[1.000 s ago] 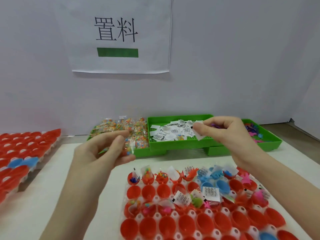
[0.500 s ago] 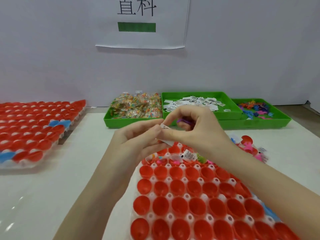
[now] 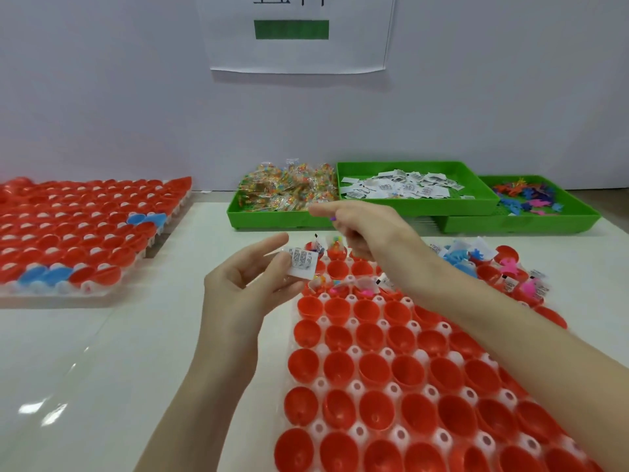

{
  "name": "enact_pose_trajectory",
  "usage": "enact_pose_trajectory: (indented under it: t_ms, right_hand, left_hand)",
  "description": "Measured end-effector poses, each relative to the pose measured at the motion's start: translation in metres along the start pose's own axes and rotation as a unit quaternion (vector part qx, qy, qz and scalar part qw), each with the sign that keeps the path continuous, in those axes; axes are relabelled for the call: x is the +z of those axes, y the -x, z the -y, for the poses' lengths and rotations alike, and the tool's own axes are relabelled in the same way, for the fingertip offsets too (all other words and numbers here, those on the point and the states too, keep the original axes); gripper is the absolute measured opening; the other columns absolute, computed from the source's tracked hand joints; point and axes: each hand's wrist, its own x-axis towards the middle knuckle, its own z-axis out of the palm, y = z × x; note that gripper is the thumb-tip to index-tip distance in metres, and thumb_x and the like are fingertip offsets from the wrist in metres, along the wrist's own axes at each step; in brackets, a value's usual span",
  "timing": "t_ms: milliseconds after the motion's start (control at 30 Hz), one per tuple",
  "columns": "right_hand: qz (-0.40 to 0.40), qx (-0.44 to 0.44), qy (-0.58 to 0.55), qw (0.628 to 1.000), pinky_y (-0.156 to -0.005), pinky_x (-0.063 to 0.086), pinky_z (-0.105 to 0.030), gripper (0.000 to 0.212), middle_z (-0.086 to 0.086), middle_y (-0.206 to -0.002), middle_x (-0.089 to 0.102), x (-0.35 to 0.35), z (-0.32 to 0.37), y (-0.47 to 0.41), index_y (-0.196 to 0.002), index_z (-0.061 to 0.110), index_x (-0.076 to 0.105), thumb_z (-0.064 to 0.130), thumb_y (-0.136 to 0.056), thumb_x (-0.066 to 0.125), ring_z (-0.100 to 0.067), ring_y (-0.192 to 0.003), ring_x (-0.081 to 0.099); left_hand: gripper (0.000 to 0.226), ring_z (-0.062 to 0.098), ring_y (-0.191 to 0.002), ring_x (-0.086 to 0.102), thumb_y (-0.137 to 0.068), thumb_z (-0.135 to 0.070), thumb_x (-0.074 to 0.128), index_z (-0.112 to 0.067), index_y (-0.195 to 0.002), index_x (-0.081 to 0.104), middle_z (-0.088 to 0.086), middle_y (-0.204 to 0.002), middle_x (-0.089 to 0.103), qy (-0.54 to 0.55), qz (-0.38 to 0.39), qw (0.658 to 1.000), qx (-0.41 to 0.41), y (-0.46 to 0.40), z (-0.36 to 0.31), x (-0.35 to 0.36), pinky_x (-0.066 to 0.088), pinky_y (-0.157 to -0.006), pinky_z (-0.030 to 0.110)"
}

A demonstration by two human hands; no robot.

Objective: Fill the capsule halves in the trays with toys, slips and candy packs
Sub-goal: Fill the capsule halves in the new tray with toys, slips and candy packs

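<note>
A white tray of red capsule halves [image 3: 381, 369] lies in front of me; its far rows hold toys, slips and candy packs, the near rows are bare. My left hand [image 3: 248, 287] pinches a white printed slip [image 3: 302, 263] together with a clear candy pack at the tray's far left corner. My right hand [image 3: 364, 229] hovers just above and behind it, fingers curled round a small purple toy [image 3: 333, 218], forefinger stretched to the left.
Three green bins stand at the back: candy packs [image 3: 289, 194], paper slips [image 3: 405, 185], coloured toys [image 3: 531, 199]. A second tray of red and a few blue capsule halves [image 3: 81, 233] lies at the left. A wall with a paper sign [image 3: 296, 32] closes the back.
The hands have come apart. The slip has passed from the right hand into the left hand's pinch, and the right hand has drawn up and to the right with the purple toy.
</note>
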Motion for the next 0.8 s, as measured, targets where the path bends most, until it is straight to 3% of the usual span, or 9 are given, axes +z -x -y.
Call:
enact_pose_trajectory:
  t_ms: [67,200,300,400,567,667,733,800]
  right_hand:
    - [0.027,-0.020,-0.011,0.999,-0.053,0.035,0.000,0.036,0.030,-0.042,0.047,0.004,0.000,0.003,-0.125,0.015,0.054,0.007,-0.096,0.033,0.019,-0.050,0.047]
    - [-0.006,-0.069,-0.038,0.997,-0.069,0.045,-0.015,0.036,0.010,-0.079,0.057,0.013,0.001,0.003,-0.121,0.016,0.057,0.002,-0.089,0.054,-0.011,-0.073,0.057]
    - [-0.033,-0.079,-0.086,0.993,-0.074,0.053,-0.015,0.031,0.010,-0.085,0.068,0.015,0.001,0.005,-0.102,0.014,0.068,0.001,-0.075,0.071,-0.008,-0.075,0.066]
    - [-0.056,-0.098,-0.072,0.991,-0.069,0.055,-0.017,0.025,0.012,-0.078,0.068,0.016,0.001,0.007,-0.094,0.016,0.072,0.008,-0.071,0.075,-0.007,-0.070,0.067]
    - [-0.039,-0.114,-0.065,0.991,-0.081,0.051,-0.016,0.031,0.003,-0.083,0.058,0.015,0.008,0.001,-0.105,0.004,0.068,-0.010,-0.078,0.062,-0.004,-0.076,0.058]
    - [-0.014,-0.125,-0.027,0.992,-0.079,0.052,-0.015,0.040,-0.002,-0.078,0.072,0.015,0.010,0.002,-0.109,0.002,0.066,-0.017,-0.074,0.061,-0.006,-0.071,0.064]
    - [-0.035,-0.132,-0.008,0.991,-0.075,0.051,-0.010,0.042,0.007,-0.086,0.070,0.016,0.009,0.003,-0.108,0.003,0.067,-0.017,-0.071,0.063,-0.001,-0.073,0.063]
    - [-0.072,-0.133,0.011,0.988,-0.070,0.050,-0.007,0.043,0.002,-0.080,0.072,0.017,0.007,0.004,-0.108,0.007,0.068,-0.014,-0.070,0.066,0.002,-0.072,0.062]
  left_hand:
    - [0.021,0.009,-0.064,0.069,-0.075,-0.015,0.063,-0.021,-0.095,0.067,-0.001,-0.075,0.073,-0.022,-0.010,1.000,0.009,0.001,0.002,-0.002,0.051,-0.054,0.015]
    - [0.022,0.008,-0.071,0.069,-0.069,-0.023,0.065,-0.023,-0.090,0.068,-0.004,-0.079,0.074,-0.035,-0.018,0.999,0.014,0.002,0.005,-0.005,0.051,-0.057,0.013]
    - [0.027,0.009,-0.076,0.070,-0.065,-0.025,0.066,-0.022,-0.091,0.069,-0.003,-0.082,0.074,-0.022,-0.018,0.999,0.017,0.002,0.004,-0.007,0.051,-0.060,0.012]
    - [0.025,0.011,-0.075,0.070,-0.066,-0.022,0.067,-0.021,-0.091,0.069,-0.002,-0.082,0.074,-0.014,-0.018,1.000,0.022,0.004,0.005,-0.004,0.051,-0.060,0.012]
    - [0.027,0.010,-0.076,0.070,-0.065,-0.023,0.067,-0.021,-0.092,0.070,0.000,-0.089,0.074,0.010,-0.041,0.999,0.031,0.004,0.004,-0.004,0.052,-0.062,0.013]
    - [0.026,0.012,-0.078,0.071,-0.065,-0.022,0.066,-0.019,-0.091,0.070,0.000,-0.087,0.074,0.026,-0.022,0.999,0.031,0.005,0.002,-0.004,0.052,-0.063,0.014]
    - [0.025,0.013,-0.076,0.071,-0.066,-0.019,0.066,-0.018,-0.090,0.070,0.002,-0.085,0.074,0.037,-0.015,0.999,0.024,0.005,0.003,-0.004,0.053,-0.062,0.015]
    - [0.024,0.014,-0.073,0.071,-0.065,-0.018,0.065,-0.017,-0.088,0.071,0.002,-0.082,0.074,0.052,-0.009,0.999,0.015,0.005,0.004,-0.004,0.052,-0.061,0.015]
